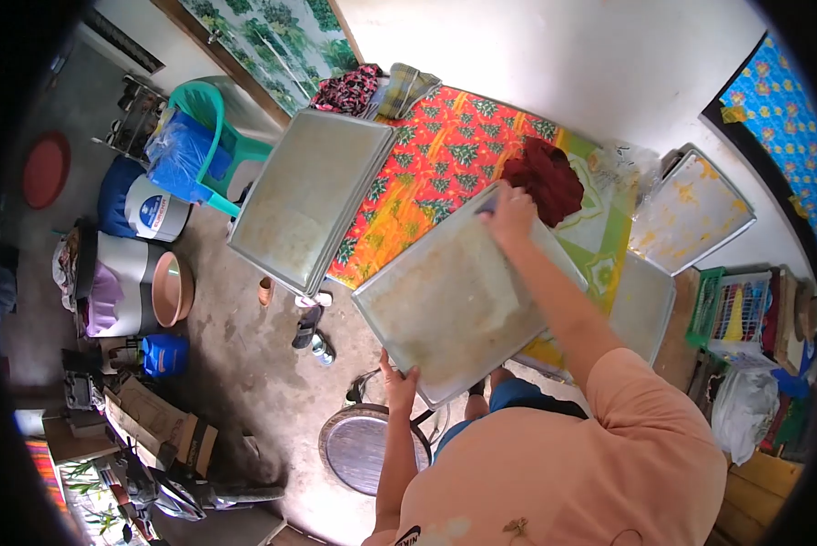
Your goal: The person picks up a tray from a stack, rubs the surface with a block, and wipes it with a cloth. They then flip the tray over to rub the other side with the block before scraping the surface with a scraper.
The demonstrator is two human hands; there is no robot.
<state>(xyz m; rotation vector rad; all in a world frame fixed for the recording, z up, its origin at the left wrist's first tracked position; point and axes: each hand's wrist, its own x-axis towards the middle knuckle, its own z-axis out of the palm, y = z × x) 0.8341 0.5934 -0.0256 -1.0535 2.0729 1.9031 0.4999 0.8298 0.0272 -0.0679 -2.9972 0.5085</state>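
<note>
A flat metal baking tray (458, 305) with a raised rim and brownish stains lies tilted in front of me, partly over the table. My left hand (400, 382) grips its near left edge, thumb on the rim. My right hand (511, 218) is closed at the far edge, on a small dark flat piece (487, 207) pressed against the tray; its kind is not clear. Just beyond that hand lies a crumpled dark red cloth (547, 179). To the left, a stack of similar trays (313, 196) rests on the table's end.
A red and green patterned tablecloth (463, 136) covers the table. At right, a yellow-smeared tray (693, 214) leans near the wall, beside a green basket (705, 307). A round stool (375, 446) stands below my left hand. Footwear (307, 328) and a bottle (322, 349) are on the floor.
</note>
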